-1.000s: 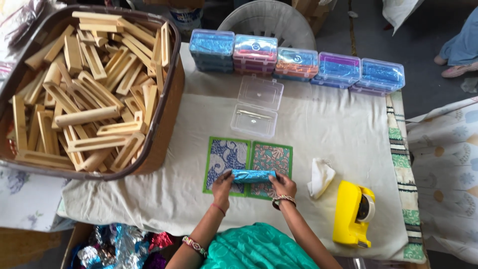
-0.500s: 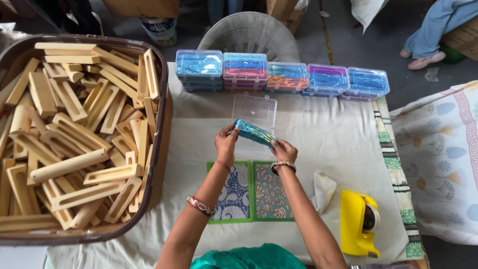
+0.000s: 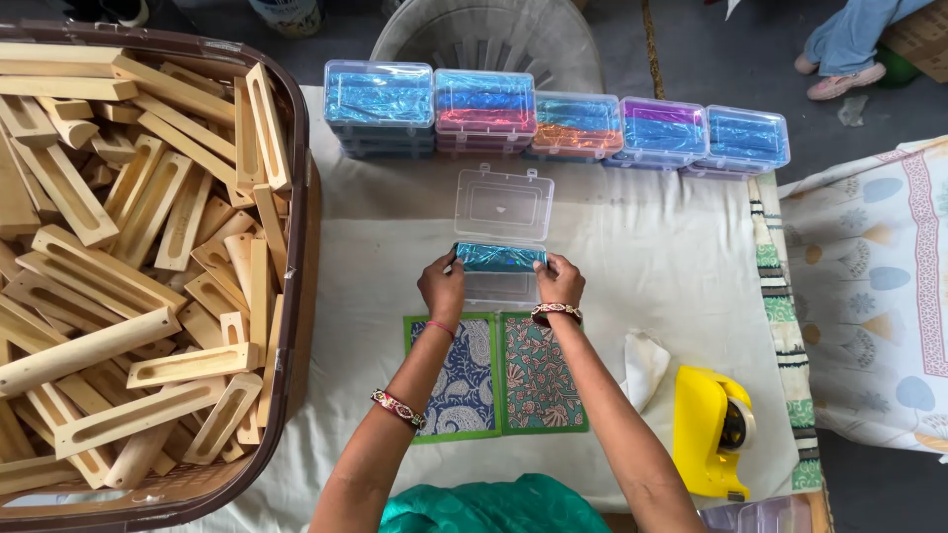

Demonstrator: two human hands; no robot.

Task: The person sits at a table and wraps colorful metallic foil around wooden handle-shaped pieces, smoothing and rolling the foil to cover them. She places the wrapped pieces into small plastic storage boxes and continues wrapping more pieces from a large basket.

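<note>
Both my hands hold a long piece wrapped in shiny blue foil [image 3: 500,257] by its ends. My left hand [image 3: 443,284] grips the left end, my right hand [image 3: 560,282] the right end. The piece lies level over the base of an open clear plastic box [image 3: 502,205], whose lid is flipped up toward the far side. Below my wrists lie two patterned cloth mats with green borders [image 3: 494,373], side by side on the white cloth-covered table [image 3: 652,247].
A row of closed clear boxes [image 3: 553,123] holding coloured foil pieces lines the table's far edge. A big brown basket [image 3: 286,296] of wooden slotted blocks fills the left. A yellow tape dispenser [image 3: 711,429] and a white crumpled cloth [image 3: 644,365] lie at right. Another person's foot [image 3: 839,79] shows at top right.
My hands lifted the blue foil piece off the patterned mats and carried it away from me, over the open clear box.
</note>
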